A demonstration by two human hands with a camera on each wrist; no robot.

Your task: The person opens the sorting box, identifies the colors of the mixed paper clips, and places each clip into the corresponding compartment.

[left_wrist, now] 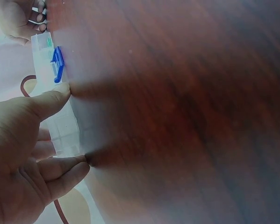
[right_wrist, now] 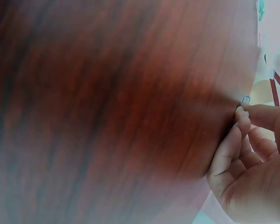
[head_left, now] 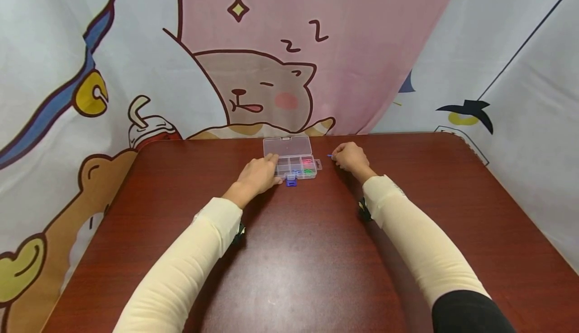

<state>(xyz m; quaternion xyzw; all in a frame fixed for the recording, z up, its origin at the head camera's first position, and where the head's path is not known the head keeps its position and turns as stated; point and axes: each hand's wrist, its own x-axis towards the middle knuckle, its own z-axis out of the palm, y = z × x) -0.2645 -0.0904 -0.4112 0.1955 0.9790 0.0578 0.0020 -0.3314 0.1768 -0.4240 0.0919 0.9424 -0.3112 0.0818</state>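
Note:
A clear plastic compartment box [head_left: 304,176] rests on the table with its lid [head_left: 287,146] swung back and a blue latch [head_left: 291,182] at its front. My left hand [head_left: 259,173] grips the box's left end, thumb against the front wall and fingers around the side. Pink paper clips [head_left: 307,161], green paper clips [head_left: 308,171] and blue ones [head_left: 296,172] lie in separate compartments. Right of the box, my right hand [head_left: 351,156] pinches a blue paper clip [right_wrist: 246,100] between thumb and fingertips, low over the table. Only the clip's rounded end shows.
The brown wooden table [head_left: 280,252] reaches back to a cartoon-printed curtain [head_left: 362,46] just behind the box. A clear tab [head_left: 318,164] sticks out from the box's right side, toward my right hand.

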